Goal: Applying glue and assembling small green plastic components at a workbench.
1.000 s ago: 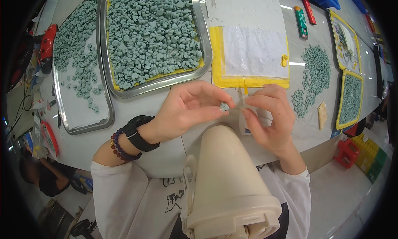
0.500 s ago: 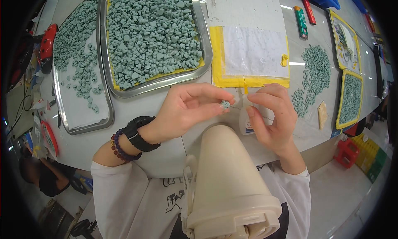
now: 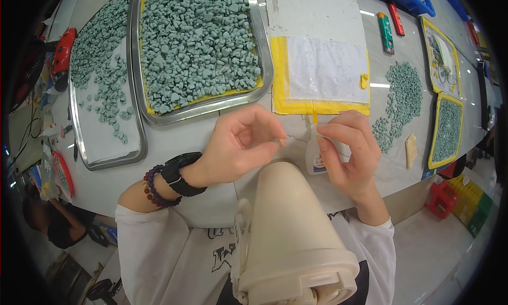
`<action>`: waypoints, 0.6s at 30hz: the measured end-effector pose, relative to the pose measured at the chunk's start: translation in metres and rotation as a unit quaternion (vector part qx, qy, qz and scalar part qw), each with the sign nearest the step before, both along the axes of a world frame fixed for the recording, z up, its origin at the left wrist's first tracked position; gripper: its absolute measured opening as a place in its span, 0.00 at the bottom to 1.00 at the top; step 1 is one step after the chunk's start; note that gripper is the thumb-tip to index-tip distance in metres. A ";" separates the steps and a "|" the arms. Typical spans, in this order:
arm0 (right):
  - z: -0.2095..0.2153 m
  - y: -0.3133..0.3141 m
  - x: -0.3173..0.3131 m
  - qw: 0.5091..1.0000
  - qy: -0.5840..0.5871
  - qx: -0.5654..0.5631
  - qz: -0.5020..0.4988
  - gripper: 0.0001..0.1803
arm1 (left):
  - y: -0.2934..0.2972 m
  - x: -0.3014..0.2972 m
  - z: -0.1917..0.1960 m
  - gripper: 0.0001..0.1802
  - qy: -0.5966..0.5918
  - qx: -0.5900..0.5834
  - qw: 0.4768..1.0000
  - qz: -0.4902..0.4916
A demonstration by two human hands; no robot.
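Observation:
My left hand [image 3: 238,143] hovers over the table at the middle. Its thumb and index finger curl together at the tips, and what lies between them is too small or hidden to make out. A dark watch and beaded bracelets circle that wrist. Beside a small white bottle [image 3: 316,159] with a yellow nozzle is my right hand [image 3: 352,149]. Its thumb and fingers are bent close together, and I cannot make out anything between them. The bottle stands upright, partly behind the right fingers. Close below both hands is a large cream lidded cup [image 3: 296,215].
Small green pieces fill a metal tray [image 3: 268,66] and lie in a second tray [image 3: 138,146] further left. A loose pile of them [image 3: 405,93] sits at right. A yellow-edged board [image 3: 280,106], a green lighter [image 3: 386,35], a red lighter [image 3: 396,19] and a yellow-rimmed tray [image 3: 431,157] are around.
The small green piece seen at my left fingertips no longer shows. My left hand has drawn slightly left, its fingers curling further in. The right hand has barely moved.

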State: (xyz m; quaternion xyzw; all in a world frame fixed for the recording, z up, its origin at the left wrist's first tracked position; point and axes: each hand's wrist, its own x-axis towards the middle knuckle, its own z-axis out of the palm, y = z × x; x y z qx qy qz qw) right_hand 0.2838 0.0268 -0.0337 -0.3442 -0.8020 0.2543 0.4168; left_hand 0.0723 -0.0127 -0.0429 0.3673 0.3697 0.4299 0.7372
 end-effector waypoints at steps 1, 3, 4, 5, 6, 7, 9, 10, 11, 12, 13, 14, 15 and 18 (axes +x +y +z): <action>0.000 0.000 0.000 1.000 0.001 0.002 -0.001 0.16 | 0.000 0.000 -0.001 0.11 0.009 0.012 1.000 0.006; 0.000 0.000 0.000 1.000 0.003 0.005 -0.002 0.16 | 0.000 0.000 0.001 0.11 0.021 0.006 1.000 0.011; 0.000 0.000 0.000 1.000 0.002 0.005 -0.003 0.16 | 0.000 0.000 0.002 0.11 0.034 0.000 0.999 0.015; 0.000 0.000 0.000 1.000 0.000 0.006 -0.004 0.16 | 0.000 0.001 0.003 0.11 0.047 -0.005 0.999 0.020; -0.001 0.000 0.000 1.000 -0.002 0.007 -0.004 0.16 | -0.001 0.001 0.002 0.11 0.047 -0.006 0.999 0.020; -0.001 0.000 0.000 1.000 -0.002 0.007 -0.004 0.16 | -0.001 0.001 0.001 0.12 0.050 0.002 0.999 0.021; -0.001 0.000 0.001 1.000 -0.001 0.010 -0.004 0.16 | -0.002 0.002 -0.001 0.12 0.053 0.017 0.998 0.022; -0.001 -0.001 0.001 1.000 0.000 0.012 -0.003 0.16 | -0.003 0.002 0.000 0.12 0.053 0.018 0.998 0.022; 0.000 -0.001 0.001 1.000 0.000 0.012 -0.003 0.16 | -0.004 0.002 0.002 0.12 0.068 0.020 0.997 0.011; 0.000 -0.002 0.001 1.000 0.000 0.007 -0.004 0.17 | -0.005 0.002 0.004 0.13 0.082 0.023 0.996 -0.001; 0.000 -0.002 0.001 1.000 0.001 0.004 -0.006 0.17 | -0.004 0.002 0.006 0.13 0.097 0.026 0.995 -0.013; 0.000 -0.002 0.001 1.000 0.001 0.001 -0.007 0.17 | -0.003 0.001 0.009 0.13 0.098 0.027 0.995 -0.013; 0.000 -0.002 0.000 1.000 0.002 0.001 -0.007 0.17 | -0.003 0.000 0.012 0.13 0.104 0.037 0.994 -0.018; 0.000 -0.001 0.000 1.000 0.004 -0.002 0.002 0.17 | -0.005 -0.007 0.022 0.14 0.118 0.056 0.991 -0.025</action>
